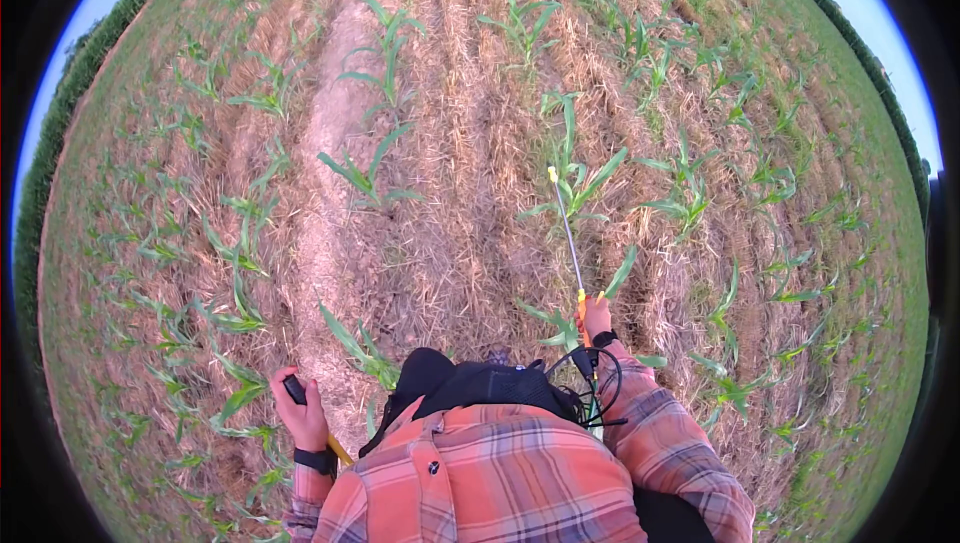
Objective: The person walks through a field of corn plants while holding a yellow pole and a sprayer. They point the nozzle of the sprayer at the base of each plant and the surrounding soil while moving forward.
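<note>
Breakage is looming: our right hand's [598, 320] grip is clasping the thin wand [567, 233], its tip hanging just beside a corn seedling [585, 183], so a dipping wrist could be snapping leaves. Our left hand [305, 415] is clutching a black handle [294, 389].

One camera sits on the person's head and looks forward and steeply down over the chest. Its fisheye lens makes a round picture with black corners and bends the field's edge into a ring. The plaid shirt [480, 473] fills the rim at 6 o'clock, very near the lens. The left hand [305, 413], closed on a black handle [294, 388], shows at 7 o'clock. The right hand [598, 318], gripping a thin wand [568, 233], lies near the middle at 5 o'clock. Rows of young maize [375, 173] run away toward 12 o'clock, where the ground is far off. Sky [885, 43] edges the rim at 2 and 10 o'clock.
</note>
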Available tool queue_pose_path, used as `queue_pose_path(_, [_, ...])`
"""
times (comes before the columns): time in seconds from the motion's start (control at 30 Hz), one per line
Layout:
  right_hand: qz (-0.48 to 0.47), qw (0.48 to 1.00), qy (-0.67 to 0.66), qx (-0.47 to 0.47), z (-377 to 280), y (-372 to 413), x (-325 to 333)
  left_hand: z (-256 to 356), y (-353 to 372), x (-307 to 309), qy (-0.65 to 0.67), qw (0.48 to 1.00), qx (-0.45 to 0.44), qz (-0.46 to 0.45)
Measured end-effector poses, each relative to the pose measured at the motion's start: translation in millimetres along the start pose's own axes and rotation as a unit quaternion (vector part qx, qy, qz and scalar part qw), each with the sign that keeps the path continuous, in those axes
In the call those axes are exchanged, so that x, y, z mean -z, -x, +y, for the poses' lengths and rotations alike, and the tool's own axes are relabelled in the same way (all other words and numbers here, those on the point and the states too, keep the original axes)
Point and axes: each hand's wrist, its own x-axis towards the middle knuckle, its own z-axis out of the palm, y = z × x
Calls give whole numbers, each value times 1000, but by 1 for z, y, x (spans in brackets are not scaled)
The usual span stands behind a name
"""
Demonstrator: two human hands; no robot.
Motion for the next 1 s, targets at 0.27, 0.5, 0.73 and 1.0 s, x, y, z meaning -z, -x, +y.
queue_pose_path(0.27, [47,998,-26,17,-39,-48,-25,-7,-81,-31,77,996,48,-21])
queue_pose_path(0.5, [-4,997,71,-6,-91,-46,-121,-53,-175,-46,90,995,31,-10])
queue_pose_path(0.73, [-154,953,251,75,-152,-33,-214,-45,-228,-52,119,992,51,-11])
queue_pose_path(1.0, [-333,906,255,51,-194,-48,-265,-41,-269,-76,124,990,65,-8])
